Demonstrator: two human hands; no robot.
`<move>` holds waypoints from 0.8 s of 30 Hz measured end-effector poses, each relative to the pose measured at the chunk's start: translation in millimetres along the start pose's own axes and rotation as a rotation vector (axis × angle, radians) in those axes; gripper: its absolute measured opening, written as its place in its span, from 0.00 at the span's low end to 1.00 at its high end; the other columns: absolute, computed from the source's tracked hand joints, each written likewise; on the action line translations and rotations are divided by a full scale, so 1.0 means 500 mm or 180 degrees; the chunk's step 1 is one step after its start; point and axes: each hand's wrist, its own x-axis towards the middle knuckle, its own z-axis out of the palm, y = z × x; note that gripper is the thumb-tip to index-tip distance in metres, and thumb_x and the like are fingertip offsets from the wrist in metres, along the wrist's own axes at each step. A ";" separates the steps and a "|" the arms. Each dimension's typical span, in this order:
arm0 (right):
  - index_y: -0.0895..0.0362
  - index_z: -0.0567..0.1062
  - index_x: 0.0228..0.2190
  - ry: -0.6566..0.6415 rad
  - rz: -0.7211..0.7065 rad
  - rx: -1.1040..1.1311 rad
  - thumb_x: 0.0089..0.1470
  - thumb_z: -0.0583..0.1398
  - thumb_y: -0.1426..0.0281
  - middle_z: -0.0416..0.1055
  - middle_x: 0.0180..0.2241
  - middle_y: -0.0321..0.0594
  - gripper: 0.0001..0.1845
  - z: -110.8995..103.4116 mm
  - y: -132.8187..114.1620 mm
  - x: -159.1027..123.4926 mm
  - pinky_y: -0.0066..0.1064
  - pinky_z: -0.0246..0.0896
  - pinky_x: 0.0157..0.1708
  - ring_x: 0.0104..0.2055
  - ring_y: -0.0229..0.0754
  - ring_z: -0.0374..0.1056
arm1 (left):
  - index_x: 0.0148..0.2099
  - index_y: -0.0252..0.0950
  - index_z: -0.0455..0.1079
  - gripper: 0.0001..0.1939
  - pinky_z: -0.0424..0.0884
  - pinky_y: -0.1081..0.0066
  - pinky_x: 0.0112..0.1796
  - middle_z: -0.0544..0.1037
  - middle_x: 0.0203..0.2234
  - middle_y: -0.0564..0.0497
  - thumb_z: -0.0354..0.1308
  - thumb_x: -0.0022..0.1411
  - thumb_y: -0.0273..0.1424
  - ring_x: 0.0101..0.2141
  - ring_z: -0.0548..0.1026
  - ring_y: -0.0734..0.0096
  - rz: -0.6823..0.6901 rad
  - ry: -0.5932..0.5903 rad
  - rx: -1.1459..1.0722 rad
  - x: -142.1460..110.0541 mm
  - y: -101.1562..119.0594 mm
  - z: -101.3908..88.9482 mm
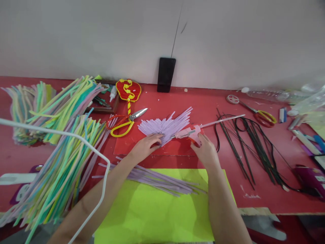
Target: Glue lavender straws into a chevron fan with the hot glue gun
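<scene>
A leaf- or wing-shaped piece of lilac pipe cleaners point(175, 122) lies fanned out on a red board point(132, 147). My left hand point(149, 141) is closed on its lower left part, fingers on top and thumb near the bottom edge. My right hand point(204, 149) grips a pink hot glue gun point(195, 131) by its handle. The gun's nozzle points left and touches or nearly touches the piece's lower right side. A long clear glue stick point(223, 120) sticks out of its back. Loose lilac pipe cleaners point(162, 179) lie just below, partly behind my left forearm.
Bundles of coloured pipe cleaners point(63, 145) fill the left side. Orange-and-yellow scissors point(124, 125) lie beside the board; another pair point(264, 117) is at right. Dark green stems point(256, 149) and a black cable spread right. A phone point(166, 74) leans on the wall. A white cable point(105, 176) crosses my left forearm.
</scene>
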 end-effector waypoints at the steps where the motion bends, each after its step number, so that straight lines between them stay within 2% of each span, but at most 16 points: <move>1: 0.56 0.70 0.45 -0.0012 0.0012 -0.0014 0.50 0.55 0.61 0.71 0.40 0.47 0.21 -0.001 0.001 0.000 0.37 0.62 0.32 0.37 0.49 0.67 | 0.40 0.38 0.68 0.03 0.61 0.59 0.58 0.71 0.54 0.47 0.54 0.63 0.29 0.56 0.67 0.66 -0.0001 0.0001 0.0000 0.000 0.000 0.000; 9: 0.55 0.71 0.42 0.0014 -0.0011 -0.0040 0.50 0.55 0.62 0.71 0.37 0.45 0.18 -0.003 0.001 0.002 0.35 0.60 0.31 0.33 0.46 0.66 | 0.41 0.38 0.68 0.04 0.61 0.60 0.58 0.71 0.55 0.47 0.54 0.63 0.29 0.57 0.66 0.67 -0.0020 0.0002 -0.0037 -0.001 0.001 -0.001; 24: 0.57 0.71 0.44 0.0073 0.0081 -0.0114 0.50 0.55 0.62 0.71 0.37 0.47 0.20 -0.003 0.005 0.001 0.36 0.61 0.32 0.35 0.48 0.66 | 0.40 0.38 0.68 0.03 0.61 0.59 0.58 0.71 0.55 0.48 0.54 0.63 0.29 0.57 0.66 0.66 -0.0065 -0.0042 0.0032 0.000 0.002 -0.001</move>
